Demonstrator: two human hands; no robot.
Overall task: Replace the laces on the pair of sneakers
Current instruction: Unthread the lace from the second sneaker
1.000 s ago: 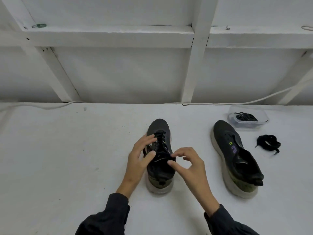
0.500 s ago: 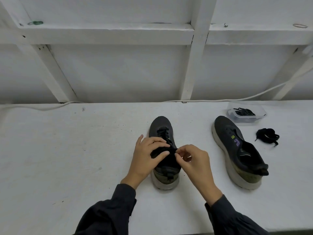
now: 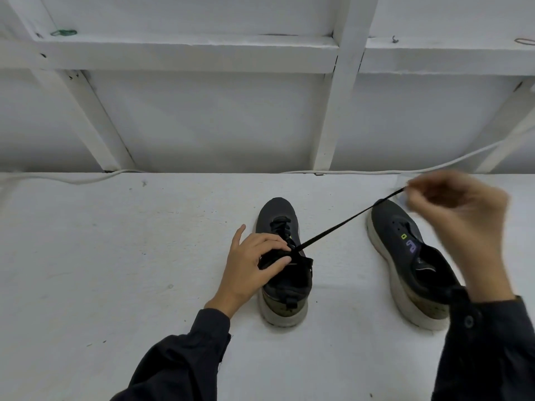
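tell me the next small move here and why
Probably pull the lace further right while the left hand pins the laced shoe: it runs taut from the shoe's top to the right hand's pinch, and lower rows are laced.

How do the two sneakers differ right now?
The centre sneaker has a lace, pulled taut by the right hand; the right sneaker has bare eyelets. The left hand grips the centre sneaker; no hand is on the right sneaker. Centre points straight away; right sits angled. Both: black uppers, pale soles, upright.

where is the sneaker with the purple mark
Head view, right side of the table: the purple-marked sneaker sits beside the laced sneaker, partly behind the right hand.
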